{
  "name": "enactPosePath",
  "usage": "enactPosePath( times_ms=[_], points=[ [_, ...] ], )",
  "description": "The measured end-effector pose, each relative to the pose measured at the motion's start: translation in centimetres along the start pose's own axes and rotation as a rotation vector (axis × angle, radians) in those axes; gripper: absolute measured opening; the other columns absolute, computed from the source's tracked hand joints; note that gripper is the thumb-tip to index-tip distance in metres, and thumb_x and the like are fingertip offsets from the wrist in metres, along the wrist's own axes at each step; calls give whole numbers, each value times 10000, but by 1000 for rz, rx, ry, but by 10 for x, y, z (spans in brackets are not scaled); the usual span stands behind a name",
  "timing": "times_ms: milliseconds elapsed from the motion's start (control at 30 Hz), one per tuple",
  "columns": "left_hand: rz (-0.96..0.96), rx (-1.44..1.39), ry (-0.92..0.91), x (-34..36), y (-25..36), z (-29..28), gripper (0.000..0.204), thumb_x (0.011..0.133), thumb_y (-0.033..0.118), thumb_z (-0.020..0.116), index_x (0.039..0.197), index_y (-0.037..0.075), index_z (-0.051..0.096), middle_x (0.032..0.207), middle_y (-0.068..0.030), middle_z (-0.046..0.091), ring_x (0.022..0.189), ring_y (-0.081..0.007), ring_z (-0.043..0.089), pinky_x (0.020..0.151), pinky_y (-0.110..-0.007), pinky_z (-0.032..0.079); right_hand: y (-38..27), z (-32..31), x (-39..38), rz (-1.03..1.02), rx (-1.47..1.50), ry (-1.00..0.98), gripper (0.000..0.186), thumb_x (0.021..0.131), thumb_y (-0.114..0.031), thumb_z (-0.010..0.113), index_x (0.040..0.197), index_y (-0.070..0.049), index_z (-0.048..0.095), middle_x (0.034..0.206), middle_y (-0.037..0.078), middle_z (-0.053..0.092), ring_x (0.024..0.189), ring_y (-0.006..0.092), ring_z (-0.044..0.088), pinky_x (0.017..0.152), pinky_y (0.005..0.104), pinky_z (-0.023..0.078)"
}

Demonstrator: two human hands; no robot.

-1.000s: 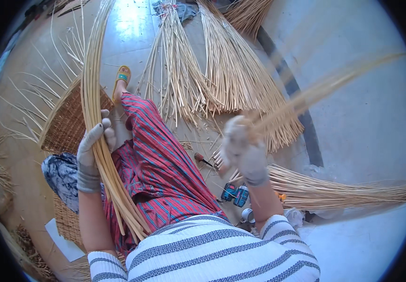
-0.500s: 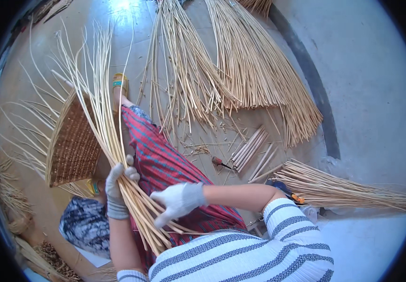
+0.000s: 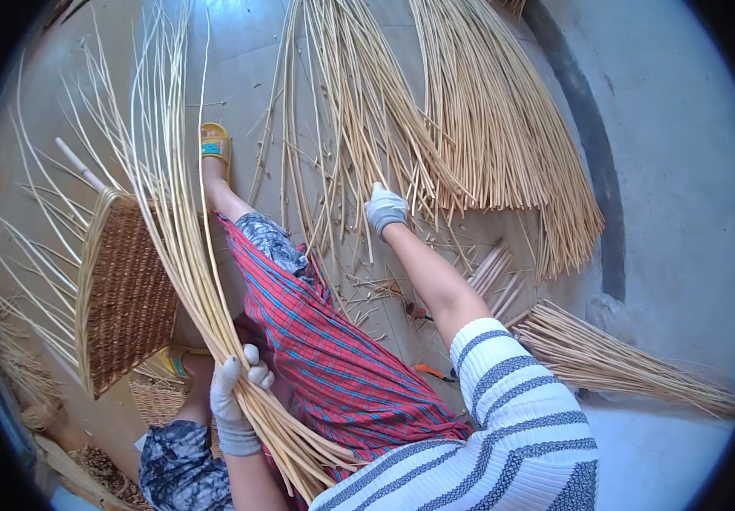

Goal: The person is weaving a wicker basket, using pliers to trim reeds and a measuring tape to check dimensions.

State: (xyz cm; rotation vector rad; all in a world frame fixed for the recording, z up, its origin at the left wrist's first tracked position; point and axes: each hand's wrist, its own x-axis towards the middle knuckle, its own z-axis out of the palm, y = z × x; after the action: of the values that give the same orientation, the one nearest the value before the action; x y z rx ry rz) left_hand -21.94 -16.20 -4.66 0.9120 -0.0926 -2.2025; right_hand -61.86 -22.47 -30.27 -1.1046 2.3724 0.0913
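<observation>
A bundle of long, pale wicker rods [image 3: 199, 298] slants across my lap, its thin tips fanning out at the far left. My left hand [image 3: 240, 392], in a white knit glove, is wrapped round it near the thick ends. With the arm stretched forward, my gloved right hand [image 3: 386, 209] is at the near ends of a loose pile of wicker rods [image 3: 359, 94] on the floor. Its fingers are closed at the rods; their tips are partly hidden. Left of the held bundle, a brown woven wicker piece [image 3: 129, 289] stands tilted, with unwoven rods sticking out of it.
A thicker spread of rods [image 3: 495, 111] lies at the far right of the loose pile. Another rod bundle [image 3: 623, 358] rests at right, near short peeled sticks [image 3: 491, 268] and orange-handled pliers [image 3: 434, 372]. Red checked cloth [image 3: 333, 332] covers my lap. Rod scraps litter the floor.
My right hand has left the thick ends of the held bundle and reached forward to the floor pile. My left hand keeps its grip, now lower in the picture. The whole view has shifted.
</observation>
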Motion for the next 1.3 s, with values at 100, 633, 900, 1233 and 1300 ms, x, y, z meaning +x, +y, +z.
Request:
enactPosePath(
  times_ms=[100,633,900,1233,1300],
  points=[
    [9,30,19,4,0,0,373,1014,233,588,1300,28,465,1052,-88,590,797,-140,560,712,-324,494,9,-3,4,70,26,-32,387,858,-299,639,1166,-68,604,1075,241,697,1026,399,674,894,492,528],
    [12,177,204,14,1,18,336,957,209,657,1166,-13,515,984,-110,621,765,-193,632,696,-376,566,-54,35,-6,185,295,-164,495,827,-384,611,1165,-24,641,1167,278,658,1107,403,643,950,465,517],
    [-14,258,226,17,-2,18,332,971,235,648,1148,-20,530,968,-104,620,767,-192,637,698,-369,585,-45,63,-78,124,412,-419,908,675,-791,683,1113,4,667,1153,266,674,1088,389,657,935,439,522],
    [31,243,169,2,0,19,309,963,220,663,1133,-2,531,953,-93,615,765,-180,613,692,-365,561,-42,100,-66,277,695,-18,465,830,-452,665,1014,-25,681,976,233,713,927,412,681,830,473,537],
    [25,245,124,-1,-1,17,306,1003,238,595,1186,9,510,986,-78,605,791,-140,573,714,-317,513,-26,68,-70,274,865,-48,447,929,-438,604,1098,-30,665,747,109,673,631,240,631,640,393,526]
  ],
)
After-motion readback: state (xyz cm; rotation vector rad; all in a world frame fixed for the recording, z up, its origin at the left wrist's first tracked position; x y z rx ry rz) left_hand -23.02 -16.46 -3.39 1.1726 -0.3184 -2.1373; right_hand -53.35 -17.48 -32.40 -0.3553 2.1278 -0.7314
